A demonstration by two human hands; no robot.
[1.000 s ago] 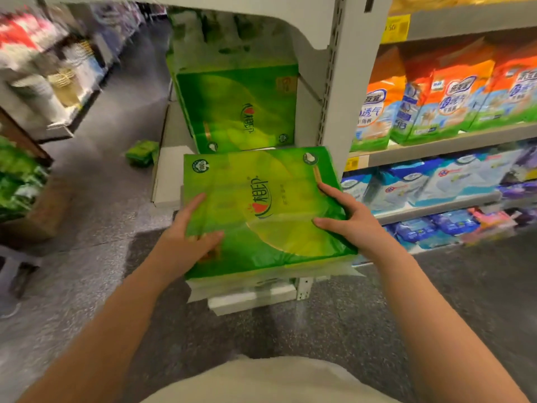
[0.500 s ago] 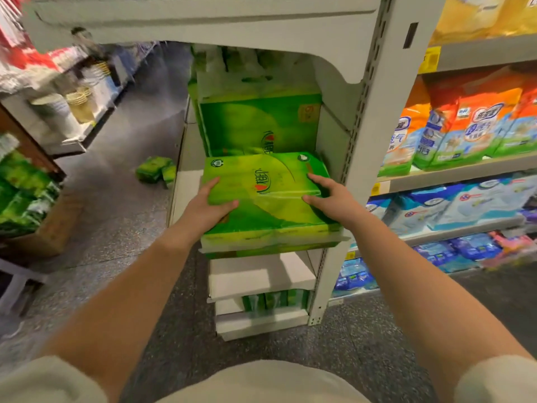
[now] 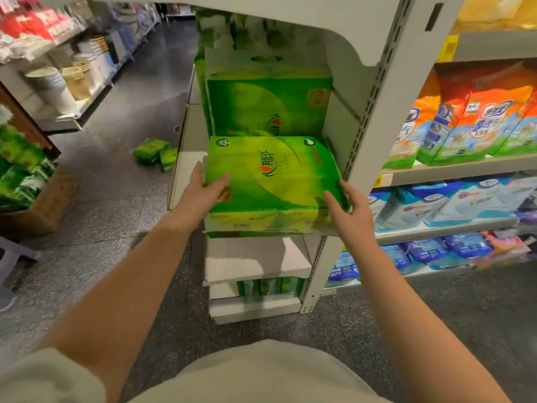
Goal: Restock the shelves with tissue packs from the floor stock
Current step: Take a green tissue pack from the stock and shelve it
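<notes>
— Holding a green tissue pack [image 3: 273, 181] flat, is that right? Where does it sit?

— At the front edge of the end-cap shelf [image 3: 186, 170], lying face up on another green layer beneath it. The left hand [image 3: 203, 193] grips its near left corner, thumb on top and fingers curled round the side. The right hand [image 3: 348, 207] grips the near right corner, thumb on the top face, fingers wrapped round the edge.

— So both sets of fingers are clamped on the pack?

— Yes, one on each side.

— What stands behind it?

— An upright green pack [image 3: 268, 103] of the same brand, touching or just behind the held one; more green packs are stacked behind that.

— And below?

— A bare white lower shelf [image 3: 255, 257], and under it small green packs [image 3: 270, 286] standing in a row.

— To the sides?

— The grey slotted upright [image 3: 369, 112] is just right of the held pack. Beyond it, shelves carry orange bags [image 3: 479, 123] and, lower, blue-and-white packs [image 3: 453, 202]. On the floor to the left lie loose green packs [image 3: 152, 151], well apart from the hands, and a cardboard box [image 3: 43, 205] of green goods stands at the far left.
</notes>
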